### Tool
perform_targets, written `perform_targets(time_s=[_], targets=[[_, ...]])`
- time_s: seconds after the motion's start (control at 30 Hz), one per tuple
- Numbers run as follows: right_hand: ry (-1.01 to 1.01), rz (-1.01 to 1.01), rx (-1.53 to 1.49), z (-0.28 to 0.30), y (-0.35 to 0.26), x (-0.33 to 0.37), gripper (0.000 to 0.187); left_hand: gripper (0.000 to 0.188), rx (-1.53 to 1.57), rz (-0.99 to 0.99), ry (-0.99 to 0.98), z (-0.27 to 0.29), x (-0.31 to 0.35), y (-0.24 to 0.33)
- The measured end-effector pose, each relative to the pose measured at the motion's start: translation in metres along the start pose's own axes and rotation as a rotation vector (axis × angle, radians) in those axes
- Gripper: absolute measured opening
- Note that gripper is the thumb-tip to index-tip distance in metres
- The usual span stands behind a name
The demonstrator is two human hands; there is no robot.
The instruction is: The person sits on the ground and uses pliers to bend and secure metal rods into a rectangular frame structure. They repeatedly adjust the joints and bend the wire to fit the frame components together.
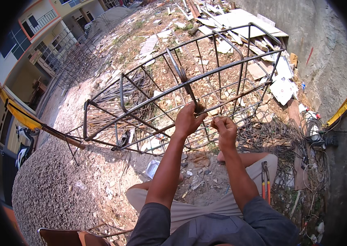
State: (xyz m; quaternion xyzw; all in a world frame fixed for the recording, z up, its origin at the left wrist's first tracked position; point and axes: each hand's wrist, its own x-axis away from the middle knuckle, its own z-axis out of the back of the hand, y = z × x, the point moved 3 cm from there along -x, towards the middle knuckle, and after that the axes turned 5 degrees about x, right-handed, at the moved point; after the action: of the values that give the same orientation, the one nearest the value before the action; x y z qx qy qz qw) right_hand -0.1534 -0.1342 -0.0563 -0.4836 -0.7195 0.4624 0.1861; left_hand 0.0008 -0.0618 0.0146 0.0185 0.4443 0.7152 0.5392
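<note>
In front of me stands a long cage of dark steel rebar (222, 74), made of lengthwise bars with bent stirrups across them. My left hand (187, 119) is closed around the cage where a stirrup (186, 86) meets a lower lengthwise bar. Just to its right, my right hand (225, 130) is closed in a pinch, close below the same bar. Whatever lies between those fingertips is too small to make out. A pair of pincers (265, 182) with red-orange handles rests by my right thigh, jaws pointing away from me.
A gravel heap (54, 184) rises at the left. Loose rebar (120, 98) lies behind the cage. Broken white boards (243, 24) pile up by a concrete wall (325, 49) at the right. Tangled wire (268, 135) covers ground near my right knee. Yellow sheeting (17, 110) hangs at the left.
</note>
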Motion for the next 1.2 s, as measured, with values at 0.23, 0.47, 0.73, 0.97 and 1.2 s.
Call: perform_targets(time_s=[0.23,0.47,0.73,0.97,1.2], targets=[[-0.058,0.007,0.014,0.009,0.007,0.012,0.020,0.032,0.054,0.132,-0.111,0.001,-0.001,-0.001],[-0.019,-0.077,0.050,0.036,0.042,-0.002,0.022,0.031,0.085,0.116,-0.129,0.003,-0.002,-0.001],[-0.025,-0.243,0.112,0.019,0.065,-0.047,0.022,0.032,0.129,0.089,-0.145,0.007,-0.007,0.006],[-0.161,-0.667,-0.342,0.002,0.072,-0.063,0.009,0.034,0.090,0.125,-0.091,0.001,-0.008,-0.002],[-0.235,-0.855,-0.245,0.004,0.075,-0.084,0.007,0.038,0.069,0.103,-0.079,0.000,-0.009,-0.001]])
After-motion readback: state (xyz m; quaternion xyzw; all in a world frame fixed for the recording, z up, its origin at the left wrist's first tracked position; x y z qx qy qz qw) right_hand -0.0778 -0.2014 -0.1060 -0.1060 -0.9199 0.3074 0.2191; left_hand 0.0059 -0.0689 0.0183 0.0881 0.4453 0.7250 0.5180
